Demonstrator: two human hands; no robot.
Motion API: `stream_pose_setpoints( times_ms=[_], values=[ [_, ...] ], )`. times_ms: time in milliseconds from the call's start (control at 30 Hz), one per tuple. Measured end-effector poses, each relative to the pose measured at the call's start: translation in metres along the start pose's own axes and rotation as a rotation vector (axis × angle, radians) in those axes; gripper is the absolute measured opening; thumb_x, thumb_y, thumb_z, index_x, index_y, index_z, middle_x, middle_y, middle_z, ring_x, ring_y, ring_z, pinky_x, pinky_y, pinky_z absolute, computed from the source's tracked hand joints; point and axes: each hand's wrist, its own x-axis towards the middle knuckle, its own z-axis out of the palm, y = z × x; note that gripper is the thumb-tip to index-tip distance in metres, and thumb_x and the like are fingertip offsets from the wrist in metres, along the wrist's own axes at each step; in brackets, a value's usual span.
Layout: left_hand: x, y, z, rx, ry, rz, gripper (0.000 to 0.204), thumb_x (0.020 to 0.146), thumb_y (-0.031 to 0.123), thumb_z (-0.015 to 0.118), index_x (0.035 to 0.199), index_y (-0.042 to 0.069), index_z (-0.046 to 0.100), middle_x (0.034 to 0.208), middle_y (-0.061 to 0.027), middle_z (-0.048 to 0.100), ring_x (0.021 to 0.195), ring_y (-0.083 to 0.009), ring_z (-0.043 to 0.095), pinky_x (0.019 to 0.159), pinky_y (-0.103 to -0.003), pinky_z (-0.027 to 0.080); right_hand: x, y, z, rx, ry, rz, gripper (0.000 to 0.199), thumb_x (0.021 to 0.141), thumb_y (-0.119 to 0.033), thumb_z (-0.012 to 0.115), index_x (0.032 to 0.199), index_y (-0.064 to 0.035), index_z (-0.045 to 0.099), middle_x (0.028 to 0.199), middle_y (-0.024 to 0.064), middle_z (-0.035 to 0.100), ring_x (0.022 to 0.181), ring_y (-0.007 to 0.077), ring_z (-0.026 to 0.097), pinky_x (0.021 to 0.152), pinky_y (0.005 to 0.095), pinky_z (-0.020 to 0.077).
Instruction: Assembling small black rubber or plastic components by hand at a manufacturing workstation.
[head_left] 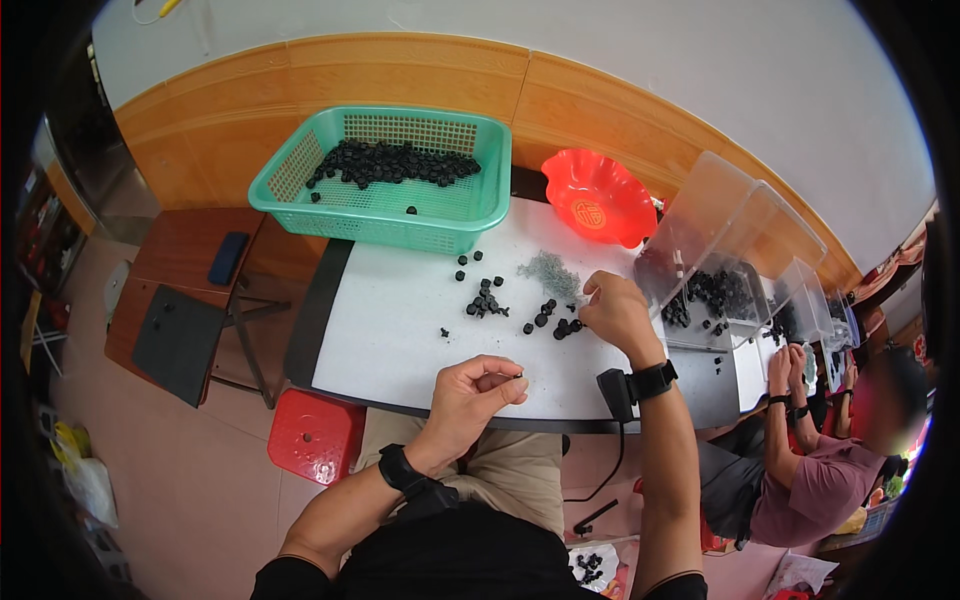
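My left hand [472, 402] is above the near edge of the white work surface [385, 330], thumb and fingertips pressed together. A small black part [518, 376] just shows between them. To the right, my right hand [618, 312] is over the surface with its fingers curled together; whatever they may hold is hidden. Beside its fingertips lie a heap of small silvery pieces [548, 274] and several round black knobs [562, 328]. A cluster of smaller black parts [486, 302] lies farther left. Both wrists wear black bands with devices.
A green basket [380, 232] holding many black parts stands at the back left, with a red scalloped bowl [590, 192] to its right. Clear plastic bins [700, 225] stand at the right. Beyond them sits another person [815, 470]. A red stool [312, 440] is at the lower left.
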Motion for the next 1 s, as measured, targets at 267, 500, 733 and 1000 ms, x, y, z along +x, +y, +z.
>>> stream_pose_setpoints(
  times_ms=[267, 500, 733, 1000],
  values=[
    [0.000, -0.001, -0.002, -0.041, 0.006, -0.015, 0.016, 0.091, -0.002, 0.069, 0.107, -0.002, 0.067, 0.095, -0.0078, 0.069, 0.084, -0.0158, 0.070, 0.081, -0.029, 0.060, -0.027, 0.003, -0.008, 0.386, 0.094, 0.070, 0.025, 0.074, -0.006, 0.070, 0.096, 0.0035, 0.074, 0.079, 0.0135, 0.072, 0.067, 0.0219, 0.068, 0.066, 0.0308, 0.0534],
    [0.003, 0.001, -0.006, -0.063, -0.005, -0.050, 0.022, 0.093, 0.000, 0.068, 0.115, -0.003, 0.065, 0.099, -0.0099, 0.070, 0.089, -0.0170, 0.070, 0.085, -0.030, 0.060, -0.069, -0.024, -0.012, 0.895, 0.016, 0.076, 0.011, 0.088, -0.001, 0.072, 0.098, 0.0033, 0.074, 0.079, 0.0040, 0.071, 0.071, 0.0085, 0.062, 0.065, 0.0238, 0.0501],
    [0.000, 0.001, -0.009, -0.093, -0.020, -0.067, 0.023, 0.093, 0.001, 0.068, 0.116, -0.003, 0.065, 0.101, -0.0097, 0.070, 0.091, -0.0172, 0.071, 0.088, -0.031, 0.060, -0.104, -0.062, 0.004, 1.092, -0.087, -0.022, 0.011, 0.089, 0.002, 0.071, 0.100, 0.0032, 0.072, 0.093, 0.0050, 0.070, 0.080, 0.0083, 0.060, 0.070, 0.0234, 0.0500],
    [-0.003, -0.001, -0.007, -0.071, -0.056, -0.066, 0.019, 0.094, -0.002, 0.066, 0.112, -0.001, 0.067, 0.102, -0.0097, 0.070, 0.091, -0.0171, 0.071, 0.087, -0.031, 0.061, -0.110, -0.067, -0.001, 1.003, -0.094, -0.074, 0.012, 0.088, 0.001, 0.073, 0.099, 0.0032, 0.071, 0.090, 0.0082, 0.071, 0.076, 0.0109, 0.064, 0.068, 0.0242, 0.0518]
  ],
)
